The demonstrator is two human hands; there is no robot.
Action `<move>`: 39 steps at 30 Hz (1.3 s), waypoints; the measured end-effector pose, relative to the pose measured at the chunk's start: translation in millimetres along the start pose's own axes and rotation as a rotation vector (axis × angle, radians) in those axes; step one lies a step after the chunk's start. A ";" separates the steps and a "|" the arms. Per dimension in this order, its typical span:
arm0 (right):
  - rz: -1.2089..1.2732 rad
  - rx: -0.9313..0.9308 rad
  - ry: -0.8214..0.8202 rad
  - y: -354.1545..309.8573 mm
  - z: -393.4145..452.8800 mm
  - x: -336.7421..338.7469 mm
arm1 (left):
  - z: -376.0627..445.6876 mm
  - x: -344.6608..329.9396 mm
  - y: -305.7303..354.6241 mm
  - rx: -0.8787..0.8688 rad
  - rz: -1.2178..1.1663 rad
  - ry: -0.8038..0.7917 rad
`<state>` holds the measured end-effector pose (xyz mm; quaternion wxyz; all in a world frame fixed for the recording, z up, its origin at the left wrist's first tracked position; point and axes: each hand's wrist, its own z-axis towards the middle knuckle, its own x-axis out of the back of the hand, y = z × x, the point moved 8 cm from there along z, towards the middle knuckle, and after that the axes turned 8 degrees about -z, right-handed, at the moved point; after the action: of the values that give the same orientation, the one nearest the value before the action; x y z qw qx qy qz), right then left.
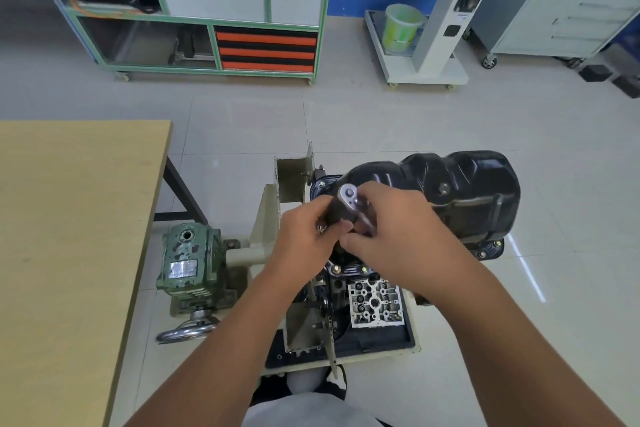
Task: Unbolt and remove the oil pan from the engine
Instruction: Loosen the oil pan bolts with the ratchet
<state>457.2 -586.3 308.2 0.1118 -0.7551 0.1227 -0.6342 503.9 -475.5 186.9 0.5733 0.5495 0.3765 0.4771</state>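
My left hand (308,232) and right hand (391,236) grip a ratchet (348,206); at two o'clock, the oil pan (460,191) could drop once unbolted.

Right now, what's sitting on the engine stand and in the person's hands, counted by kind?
Oil pan, black, still on the engine: 1
Ratchet, held by left hand and right hand: 1
Green gearbox: 1
Handwheel below the gearbox: 1
Hands: 2
Total: 6
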 end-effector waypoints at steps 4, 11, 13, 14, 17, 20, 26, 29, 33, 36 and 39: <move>-0.007 -0.038 0.178 7.7 7.1 27.0 | 1.6 2.3 -5.8 0.048 0.014 -0.003; 0.007 0.017 -0.010 1.5 9.2 3.9 | -5.8 -3.2 -1.3 -0.028 0.056 -0.006; 0.074 0.021 0.015 2.8 10.9 8.6 | -7.1 -2.8 -2.0 -0.025 0.029 0.043; 0.059 0.020 0.062 2.9 10.5 13.5 | -6.7 -2.5 -4.2 -0.006 0.020 0.045; -0.201 0.016 0.280 1.0 6.8 25.3 | -3.2 -2.9 -12.5 0.069 0.016 -0.007; -0.224 0.047 0.279 -2.5 1.3 12.6 | -3.9 -6.1 -7.2 0.023 0.048 0.000; -0.031 0.011 0.113 5.2 8.3 10.3 | -6.3 -3.9 0.4 0.017 0.111 0.153; -0.116 0.007 0.145 7.6 13.5 17.0 | -13.4 8.5 -18.3 0.172 0.183 0.216; -0.001 -0.004 0.101 14.5 15.6 4.7 | -41.0 26.5 -70.2 0.638 -0.005 0.408; -0.032 -0.002 0.078 12.6 13.9 -5.4 | -51.8 6.8 -95.0 0.857 -0.463 0.378; -0.023 -0.048 0.137 12.3 12.0 -2.7 | -50.6 -2.3 -98.4 0.863 -0.682 0.378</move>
<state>468.0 -596.9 299.7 0.0778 -0.7137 0.1366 -0.6826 468.0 -458.2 83.6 0.3414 0.4864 0.7884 0.1589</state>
